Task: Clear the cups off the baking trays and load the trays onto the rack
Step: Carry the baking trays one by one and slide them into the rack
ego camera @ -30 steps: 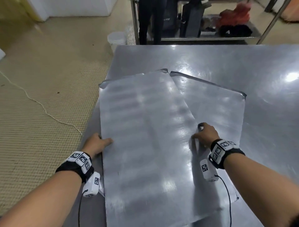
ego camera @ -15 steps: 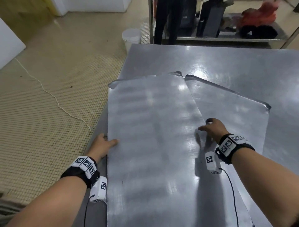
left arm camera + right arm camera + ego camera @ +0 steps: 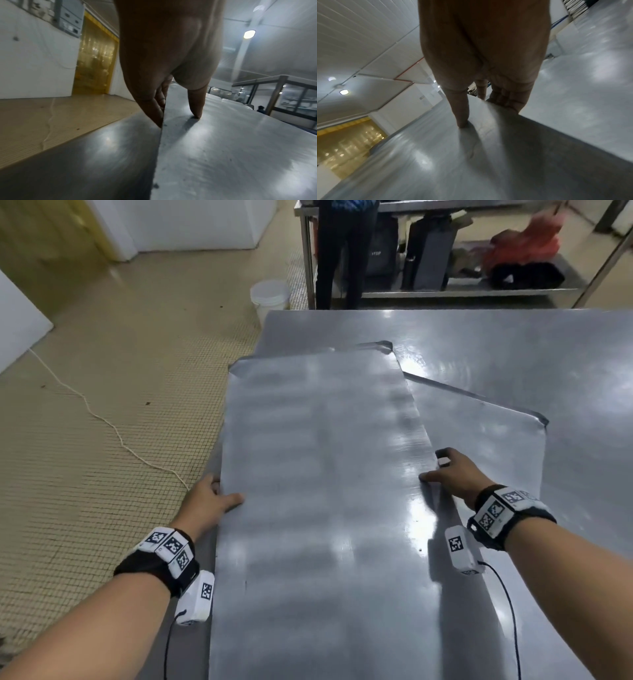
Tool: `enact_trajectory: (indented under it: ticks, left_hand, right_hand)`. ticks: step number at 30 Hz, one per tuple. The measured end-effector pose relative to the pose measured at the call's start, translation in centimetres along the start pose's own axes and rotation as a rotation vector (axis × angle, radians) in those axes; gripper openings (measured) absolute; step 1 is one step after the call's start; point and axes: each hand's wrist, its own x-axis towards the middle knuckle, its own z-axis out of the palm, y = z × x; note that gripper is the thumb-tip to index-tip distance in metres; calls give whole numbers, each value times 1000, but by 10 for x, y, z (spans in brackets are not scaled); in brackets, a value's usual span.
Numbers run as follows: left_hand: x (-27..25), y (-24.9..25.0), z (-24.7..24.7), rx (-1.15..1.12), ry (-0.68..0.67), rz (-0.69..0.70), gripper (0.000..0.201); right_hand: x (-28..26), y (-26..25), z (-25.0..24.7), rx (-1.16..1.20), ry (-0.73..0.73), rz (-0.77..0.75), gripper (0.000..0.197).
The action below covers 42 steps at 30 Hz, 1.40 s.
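At lower left of the head view, the left hand [image 3: 205, 505] grasps the left edge of the upper baking tray [image 3: 318, 491], thumb on top, fingers beneath. The tray fills the frame's centre on a steel table [image 3: 513, 344], overlapping a second tray [image 3: 486, 433]. At right, the right hand [image 3: 452, 474] grasps its opposite edge.

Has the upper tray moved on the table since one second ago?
Yes, away from the person: the upper tray now covers the far left corner of the lower tray, which earlier showed beside it.
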Motion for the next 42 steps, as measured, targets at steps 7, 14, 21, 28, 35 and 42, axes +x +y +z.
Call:
enact_trajectory:
  ticks: [7, 14, 21, 28, 35, 42]
  left_hand:
    - [33, 95, 29, 93, -135, 162, 40]
    - [58, 149, 85, 185, -260, 248, 38]
    - [72, 157, 128, 189, -262, 261, 52]
    - [94, 139, 138, 216, -365, 167, 73]
    - [87, 137, 135, 139, -412, 195, 76]
    - [55, 80, 104, 456, -368, 127, 38]
  right_hand:
    - [-41, 24, -55, 49, 188, 46, 67]
    - [-75, 85, -76, 63, 295, 225, 80]
    - [-82, 120, -72, 68, 334, 309, 75]
    - [-67, 138, -72, 24, 351, 342, 68]
    - [-80, 137, -75, -142, 344, 313, 53]
    - [-110, 146, -61, -179, 350, 317, 54]
